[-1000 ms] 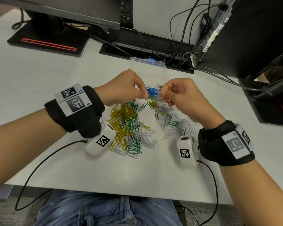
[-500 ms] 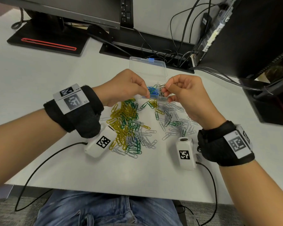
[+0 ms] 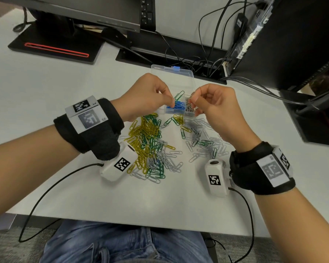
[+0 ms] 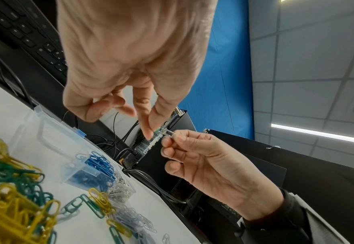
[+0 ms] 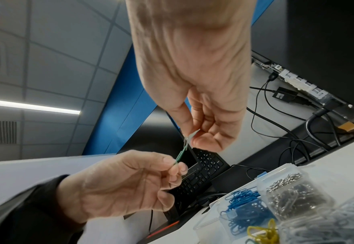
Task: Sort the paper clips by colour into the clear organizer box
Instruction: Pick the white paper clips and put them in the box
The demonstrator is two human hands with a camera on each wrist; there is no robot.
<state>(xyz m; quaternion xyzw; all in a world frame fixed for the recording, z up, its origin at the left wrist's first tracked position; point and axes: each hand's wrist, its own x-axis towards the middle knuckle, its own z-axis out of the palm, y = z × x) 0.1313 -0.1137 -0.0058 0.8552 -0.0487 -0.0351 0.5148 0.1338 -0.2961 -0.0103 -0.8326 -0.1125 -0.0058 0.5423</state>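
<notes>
Blue clips (image 3: 176,106) and silver clips (image 3: 190,109) already fill two organizer box (image 3: 172,71) compartments, while left hand (image 3: 146,95) pinching a green clip (image 3: 179,95) and right hand (image 3: 215,103) pinching a silver one (image 5: 189,137) hover above; yellow, green and white heaps (image 3: 150,145) remain on the counter (image 3: 122,196).

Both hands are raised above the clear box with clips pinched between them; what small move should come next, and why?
Probably pull the two apart. The left hand pinches a green paper clip that appears hooked to the pale clip in the right hand. The clear plastic organizer box shows only blue and silver sections filled, so each clip needs freeing first.
</notes>
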